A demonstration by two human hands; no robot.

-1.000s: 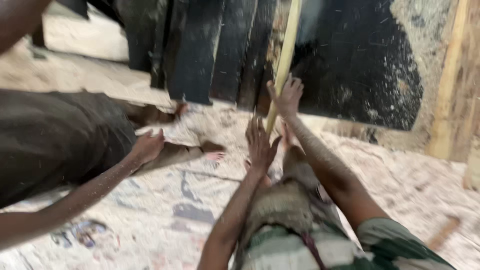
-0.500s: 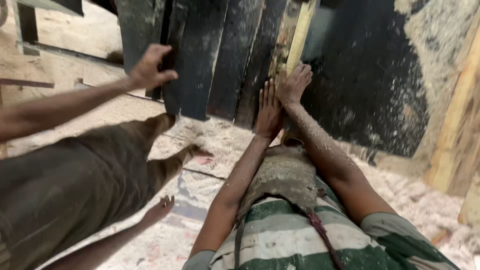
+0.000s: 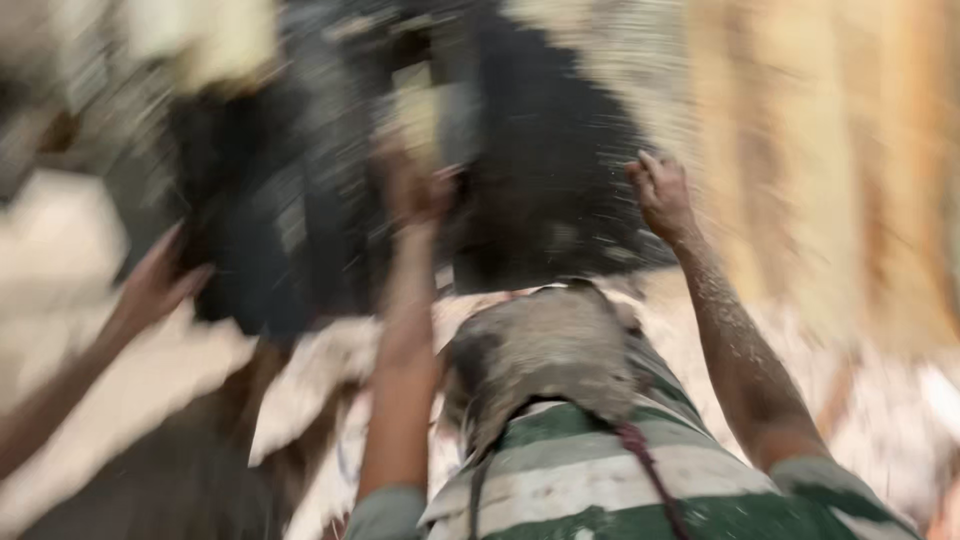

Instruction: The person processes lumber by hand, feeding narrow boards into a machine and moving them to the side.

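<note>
The whole view is smeared by motion. My left hand (image 3: 420, 192) is raised against the dark upright planks (image 3: 270, 230), at the seam where they meet a large black panel (image 3: 560, 180). Blur hides whether its fingers grip anything. My right hand (image 3: 660, 195) is up at the panel's right edge, fingers curled on that edge. Both forearms are dusted with sawdust. My striped green and white shirt (image 3: 600, 480) fills the bottom of the view.
Another person's hand (image 3: 150, 290) presses on the planks from the left, their arm coming in from the lower left. Pale wooden boards (image 3: 830, 200) stand at the right. Sawdust covers the floor (image 3: 110, 390).
My right hand has moved from the middle to the black panel's right edge. My left hand stays raised on the planks. The other person's hand has dropped lower on the planks. The camera swung sharply.
</note>
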